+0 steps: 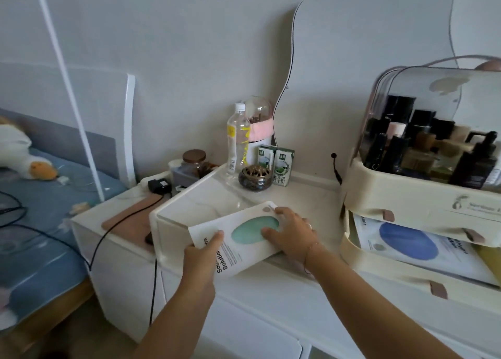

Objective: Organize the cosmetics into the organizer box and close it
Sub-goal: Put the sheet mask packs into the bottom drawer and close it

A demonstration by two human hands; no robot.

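Note:
A white face-mask packet (241,239) with a green oval lies tilted over the front rim of a cream drawer (173,209) that stands apart on the counter. My left hand (202,255) grips the packet's near corner, thumb on top. My right hand (291,229) presses on the packet's right edge. At the right stands the cream organizer box (401,196), its clear lid (433,87) raised over several dark bottles. Below, an open drawer (393,272) holds a packet with a blue oval (406,242).
At the back of the counter stand a clear water bottle (238,139), two small milk cartons (276,164), a brass incense burner (255,178) and a jar (193,160). A charger and black cable (160,186) trail left toward a bed with a plush duck (24,158).

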